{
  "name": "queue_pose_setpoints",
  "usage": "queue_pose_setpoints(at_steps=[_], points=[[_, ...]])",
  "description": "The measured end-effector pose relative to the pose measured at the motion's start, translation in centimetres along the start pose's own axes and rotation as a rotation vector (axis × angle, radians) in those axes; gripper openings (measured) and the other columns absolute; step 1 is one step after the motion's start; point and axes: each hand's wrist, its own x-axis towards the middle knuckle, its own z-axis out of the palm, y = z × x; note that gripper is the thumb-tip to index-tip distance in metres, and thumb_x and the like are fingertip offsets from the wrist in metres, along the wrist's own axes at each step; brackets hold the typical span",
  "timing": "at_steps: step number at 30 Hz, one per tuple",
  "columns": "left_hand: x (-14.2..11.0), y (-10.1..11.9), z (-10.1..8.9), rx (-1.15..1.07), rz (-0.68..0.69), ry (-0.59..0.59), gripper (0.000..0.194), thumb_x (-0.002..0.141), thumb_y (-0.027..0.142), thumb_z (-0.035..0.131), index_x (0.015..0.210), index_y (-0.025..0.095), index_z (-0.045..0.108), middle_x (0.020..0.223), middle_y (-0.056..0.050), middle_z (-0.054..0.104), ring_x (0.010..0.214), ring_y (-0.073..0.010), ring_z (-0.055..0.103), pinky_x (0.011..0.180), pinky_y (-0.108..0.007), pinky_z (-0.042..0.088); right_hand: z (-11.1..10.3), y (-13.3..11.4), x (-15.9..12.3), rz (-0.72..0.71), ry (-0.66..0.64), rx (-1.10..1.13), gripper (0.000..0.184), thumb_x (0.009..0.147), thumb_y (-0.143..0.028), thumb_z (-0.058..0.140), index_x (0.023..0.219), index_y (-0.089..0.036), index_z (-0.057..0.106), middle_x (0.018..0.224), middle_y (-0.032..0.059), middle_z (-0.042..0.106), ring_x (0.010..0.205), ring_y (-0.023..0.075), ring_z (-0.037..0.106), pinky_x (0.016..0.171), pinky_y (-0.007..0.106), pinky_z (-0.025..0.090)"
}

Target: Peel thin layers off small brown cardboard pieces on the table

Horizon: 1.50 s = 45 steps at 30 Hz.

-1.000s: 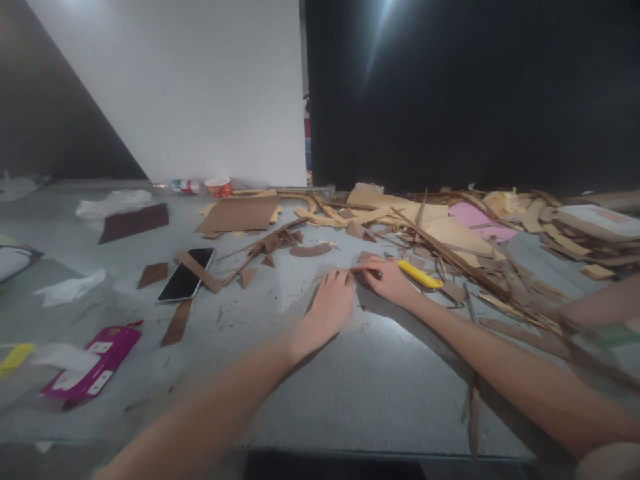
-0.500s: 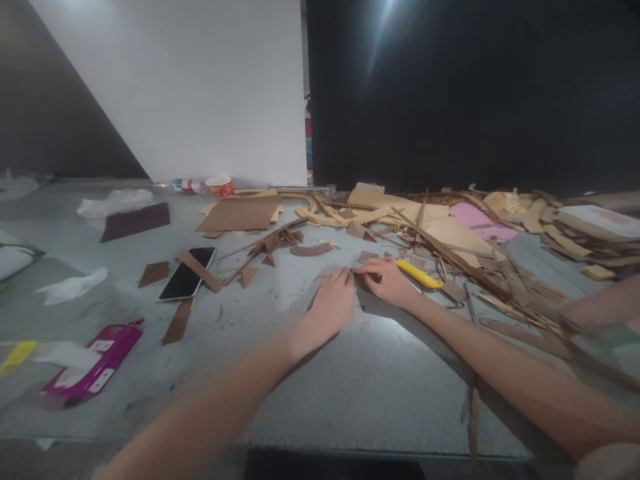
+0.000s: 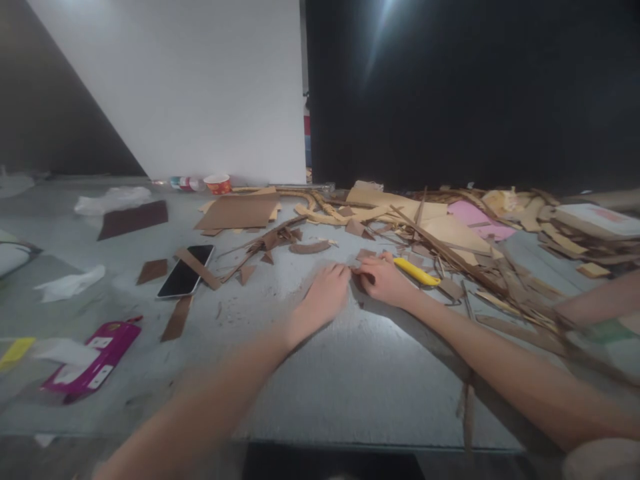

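Note:
My left hand point(image 3: 327, 292) rests low over the grey tabletop, its fingers drawn together and curled down. Right beside it, my right hand point(image 3: 381, 280) has its thumb and fingers closed in a pinch. The fingertips of both hands meet around a small dark brown bit, mostly hidden and too small to name. A yellow tool point(image 3: 417, 272), looking like a utility knife, lies just right of my right hand, not in its grip. Brown scraps point(image 3: 367, 255) lie just beyond the fingers.
Strips and offcuts point(image 3: 445, 250) heap up on the right, with a pink sheet point(image 3: 480, 220) among them. Left stand a phone point(image 3: 181, 280) under a brown strip, a magenta tissue pack point(image 3: 95, 360) and brown sheets point(image 3: 237, 212). Another person's arm point(image 3: 600, 300) reaches in from the right.
The view has shifted slightly. My right hand's fingers have curled in more, and both hands stay close together at the same spot.

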Motion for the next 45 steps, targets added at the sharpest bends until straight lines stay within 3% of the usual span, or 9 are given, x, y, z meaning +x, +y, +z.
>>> queue_pose_setpoints(at_steps=[5, 11, 20, 30, 40, 45], points=[[0.0, -0.9, -0.2, 0.008, 0.007, 0.065, 0.051, 0.102, 0.01, 0.049, 0.152, 0.014, 0.058, 0.159, -0.018, 0.054, 0.154, -0.0313, 0.044, 0.124, -0.049, 0.044, -0.2, -0.1, 0.1, 0.001, -0.007, -0.035, 0.023, 0.096, -0.013, 0.055, 0.089, -0.022, 0.075, 0.087, 0.0053, 0.074, 0.089, 0.0237, 0.064, 0.092, 0.042, 0.033], [0.3, -1.5, -0.2, 0.029, 0.024, 0.067, 0.047, 0.102, 0.01, 0.049, 0.145, 0.018, 0.067, 0.153, -0.017, 0.058, 0.152, -0.0321, 0.045, 0.123, -0.053, 0.045, -0.5, -0.3, 0.1, -0.044, 0.014, -0.081, 0.021, 0.096, -0.013, 0.057, 0.095, -0.021, 0.077, 0.09, 0.0066, 0.073, 0.093, 0.0248, 0.063, 0.092, 0.042, 0.034], [0.7, -2.1, -0.3, -0.019, 0.084, 0.084, 0.027, 0.1, 0.005, 0.053, 0.11, 0.015, 0.077, 0.133, -0.015, 0.069, 0.138, -0.0269, 0.055, 0.123, -0.044, 0.045, 0.0, 0.6, 0.2, -0.058, 0.011, -0.09, 0.02, 0.107, -0.041, 0.069, 0.104, -0.026, 0.082, 0.102, 0.0079, 0.071, 0.1, 0.0253, 0.063, 0.096, 0.043, 0.037], [0.8, -2.1, 0.0, -0.064, 0.104, 0.084, 0.031, 0.101, 0.005, 0.05, 0.112, 0.016, 0.077, 0.129, -0.013, 0.071, 0.137, -0.0254, 0.056, 0.123, -0.044, 0.046, 0.0, 0.8, 0.0, -0.126, -0.001, -0.099, 0.026, 0.113, -0.033, 0.058, 0.112, -0.026, 0.083, 0.102, 0.0082, 0.075, 0.106, 0.0263, 0.064, 0.103, 0.046, 0.037], [1.0, -3.2, 1.0, -0.168, 0.148, 0.184, 0.03, 0.101, 0.004, 0.049, 0.108, 0.016, 0.075, 0.126, -0.012, 0.075, 0.133, -0.026, 0.063, 0.121, -0.047, 0.05, 0.7, 2.9, 0.4, -0.244, 0.044, -0.019, 0.026, 0.114, -0.029, 0.058, 0.103, -0.024, 0.082, 0.097, 0.0053, 0.073, 0.098, 0.0233, 0.064, 0.097, 0.044, 0.036], [1.0, -3.5, 1.4, -0.165, 0.176, 0.17, 0.037, 0.101, 0.002, 0.044, 0.116, 0.016, 0.075, 0.132, -0.012, 0.076, 0.14, -0.0241, 0.062, 0.126, -0.047, 0.047, 0.5, 3.3, 0.4, -0.262, 0.039, 0.018, 0.028, 0.114, -0.027, 0.054, 0.108, -0.025, 0.081, 0.103, 0.0065, 0.076, 0.101, 0.024, 0.066, 0.097, 0.044, 0.038]])
